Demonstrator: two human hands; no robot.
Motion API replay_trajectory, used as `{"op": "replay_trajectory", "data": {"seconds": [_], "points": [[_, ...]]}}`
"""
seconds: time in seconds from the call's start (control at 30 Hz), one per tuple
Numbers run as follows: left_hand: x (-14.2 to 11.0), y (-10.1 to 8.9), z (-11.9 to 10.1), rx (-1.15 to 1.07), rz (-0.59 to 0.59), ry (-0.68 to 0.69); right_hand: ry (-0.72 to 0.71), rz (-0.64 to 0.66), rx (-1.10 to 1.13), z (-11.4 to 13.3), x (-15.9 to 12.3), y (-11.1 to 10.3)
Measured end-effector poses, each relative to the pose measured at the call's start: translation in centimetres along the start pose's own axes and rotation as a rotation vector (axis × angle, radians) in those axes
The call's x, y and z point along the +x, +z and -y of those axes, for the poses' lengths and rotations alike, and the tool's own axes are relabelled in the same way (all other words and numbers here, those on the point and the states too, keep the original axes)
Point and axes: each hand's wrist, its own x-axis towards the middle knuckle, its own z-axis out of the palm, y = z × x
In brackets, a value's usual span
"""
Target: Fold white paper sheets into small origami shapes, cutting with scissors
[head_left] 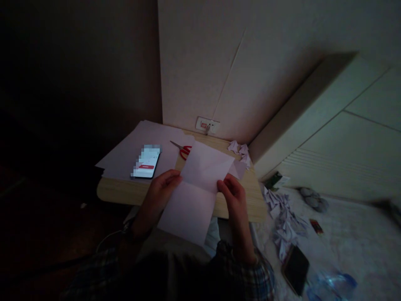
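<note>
Small wood-grain table (122, 190), rounded corner at left. White paper sheets (163, 136) cover its left side; red-handled scissors (184, 153) beside, blades overlapping them; folded-paper pieces (233, 146) at back right. Pale bed (354, 238), right: crumpled-looking folded papers (283, 228), dark flat device (296, 267), bluish clear plastic item (332, 286).

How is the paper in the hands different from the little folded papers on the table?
The held sheet is big and mostly flat, with a crease across it; the folded papers are small and pointy. The held sheet is in the left hand and right hand; the folded papers rest on the table. Both look pale.
</note>
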Motion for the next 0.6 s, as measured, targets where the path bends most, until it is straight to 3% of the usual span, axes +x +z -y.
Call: {"op": "replay_trajectory", "data": {"seconds": [0.17, 0.6], "points": [[0.08, -0.14, 0.09, 0.076, 0.018, 0.032, 0.009, -0.006, -0.024, 0.27, -0.05, 0.05], [0.05, -0.13, -0.44, 0.026, 0.107, 0.037, -0.046, -0.046, -0.068, 0.46, -0.16, -0.23]]}}
